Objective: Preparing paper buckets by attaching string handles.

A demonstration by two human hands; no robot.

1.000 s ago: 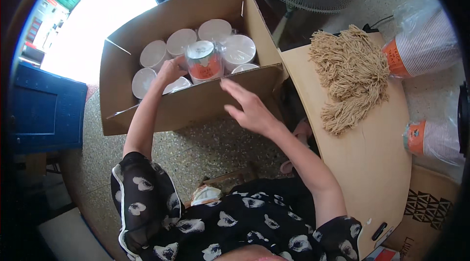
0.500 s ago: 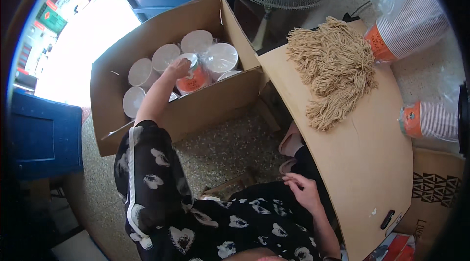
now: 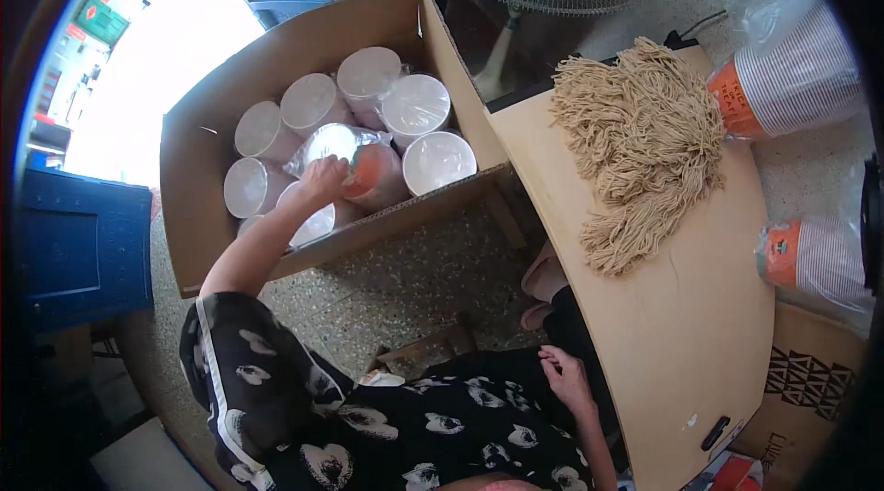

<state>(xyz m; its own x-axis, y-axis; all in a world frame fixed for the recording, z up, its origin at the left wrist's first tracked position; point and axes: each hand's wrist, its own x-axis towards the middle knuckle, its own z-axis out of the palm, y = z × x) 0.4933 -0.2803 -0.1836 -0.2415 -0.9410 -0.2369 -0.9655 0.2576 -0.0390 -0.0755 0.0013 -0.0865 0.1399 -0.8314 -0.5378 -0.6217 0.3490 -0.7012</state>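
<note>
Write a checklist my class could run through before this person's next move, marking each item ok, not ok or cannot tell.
1. Carton open at the top: ok.
2. Left hand on the orange-printed cup stack: ok, at its wrapped upper end.
3. Left hand's hold firm: cannot tell, fingertips partly hidden.
4. Orange-printed cup stack upright: not ok, it tilts.
5. Right hand free: ok, nothing visible in it.

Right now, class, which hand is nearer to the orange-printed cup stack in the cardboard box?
Left. The left hand is on the orange-printed cup stack, inside the cardboard box. The right hand is away from it, outside the box, near the table's edge.
</note>
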